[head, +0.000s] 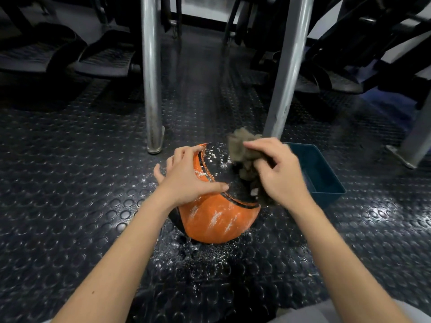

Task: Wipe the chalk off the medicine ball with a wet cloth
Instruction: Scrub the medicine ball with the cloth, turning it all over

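Gym, black round-studded rubber matting (70, 159) throughout, bare steel machine upright (151, 78) standing on it, black ribbed footplates (105, 59) behind the upright, chalk-dusted orange-and-black medicine ball (217, 220) before it.

chalk-dusted orange and black medicine ball (217, 217) sits on the floor, crumpled grey-brown cloth (245, 157) touching its top.
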A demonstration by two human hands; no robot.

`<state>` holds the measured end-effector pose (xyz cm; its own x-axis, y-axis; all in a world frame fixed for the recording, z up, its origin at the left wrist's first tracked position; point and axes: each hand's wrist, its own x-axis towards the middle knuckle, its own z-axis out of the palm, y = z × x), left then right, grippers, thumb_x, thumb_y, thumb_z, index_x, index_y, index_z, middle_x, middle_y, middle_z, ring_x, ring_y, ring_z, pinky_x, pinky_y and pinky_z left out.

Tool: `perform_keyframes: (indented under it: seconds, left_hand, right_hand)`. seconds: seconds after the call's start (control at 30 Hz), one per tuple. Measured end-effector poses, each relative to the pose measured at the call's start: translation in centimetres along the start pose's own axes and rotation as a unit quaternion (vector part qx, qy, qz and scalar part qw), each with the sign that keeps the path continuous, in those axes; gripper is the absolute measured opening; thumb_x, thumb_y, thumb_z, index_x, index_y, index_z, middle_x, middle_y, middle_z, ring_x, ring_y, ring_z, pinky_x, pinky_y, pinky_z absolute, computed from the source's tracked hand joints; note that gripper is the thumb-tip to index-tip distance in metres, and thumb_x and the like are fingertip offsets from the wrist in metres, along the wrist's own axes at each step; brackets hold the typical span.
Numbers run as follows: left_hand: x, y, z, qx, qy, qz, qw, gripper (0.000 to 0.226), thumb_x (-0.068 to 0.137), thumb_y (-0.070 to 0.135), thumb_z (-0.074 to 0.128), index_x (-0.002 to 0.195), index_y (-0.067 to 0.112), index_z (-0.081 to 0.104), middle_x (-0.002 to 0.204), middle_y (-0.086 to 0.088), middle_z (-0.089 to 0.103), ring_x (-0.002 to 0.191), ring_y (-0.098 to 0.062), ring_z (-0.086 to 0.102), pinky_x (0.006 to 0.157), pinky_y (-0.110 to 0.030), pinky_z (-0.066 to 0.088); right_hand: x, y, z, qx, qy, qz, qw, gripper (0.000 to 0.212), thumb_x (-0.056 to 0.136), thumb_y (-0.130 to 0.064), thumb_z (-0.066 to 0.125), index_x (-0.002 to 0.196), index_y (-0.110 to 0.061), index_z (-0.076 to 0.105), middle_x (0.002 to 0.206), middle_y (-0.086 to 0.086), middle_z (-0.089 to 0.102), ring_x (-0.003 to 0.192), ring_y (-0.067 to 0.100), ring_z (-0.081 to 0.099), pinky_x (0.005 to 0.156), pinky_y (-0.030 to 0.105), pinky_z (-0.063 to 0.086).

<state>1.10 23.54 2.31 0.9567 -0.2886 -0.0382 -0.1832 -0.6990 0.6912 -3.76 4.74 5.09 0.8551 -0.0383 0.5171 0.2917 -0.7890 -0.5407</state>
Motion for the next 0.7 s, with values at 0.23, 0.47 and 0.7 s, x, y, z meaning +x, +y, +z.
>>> perform_keyframes:
  seconds: [0.23,0.47,0.7]
  left_hand:
    - [-0.2,0.4,-0.2,0.007,-0.035,0.008,0.999,0.101,0.058,0.064,0.076,0.14,0.041,0.022,0.146,0.011,0.018,0.141,-0.019,0.014,0.113,-0.055,-0.007]
    - [-0.1,0.2,-0.6,0.005,-0.032,-0.011,0.999,0.101,0.059,0.064,0.075,0.141,0.04,0.022,0.149,0.01,0.016,0.142,-0.019,0.015,0.113,-0.056,-0.007]
    - [0.3,-0.4,-0.7,-0.015,-0.008,-0.035,0.999,0.103,0.06,0.068,0.072,0.144,0.035,0.022,0.153,0.008,0.015,0.143,-0.024,0.018,0.112,-0.057,-0.006]
  right_hand:
    - [-1.0,3.3,-0.9,-0.15,-0.022,0.159,0.976,0.041,0.086,0.003,0.044,0.111,-0.019,0.068,0.115,-0.002,0.059,0.102,0.023,0.041,0.083,0.021,0.031]
    - [-2.0,0.6,0.9,0.02,-0.015,-0.046,0.999,0.037,0.077,-0.008,0.045,0.1,-0.02,0.071,0.102,-0.009,0.061,0.098,0.016,0.055,0.09,0.022,0.038]
    - [-1.2,2.1,-0.3,-0.062,0.078,0.102,0.99,0.034,0.08,0.003,0.053,0.1,-0.017,0.071,0.098,-0.007,0.058,0.099,0.024,0.054,0.087,0.024,0.038]
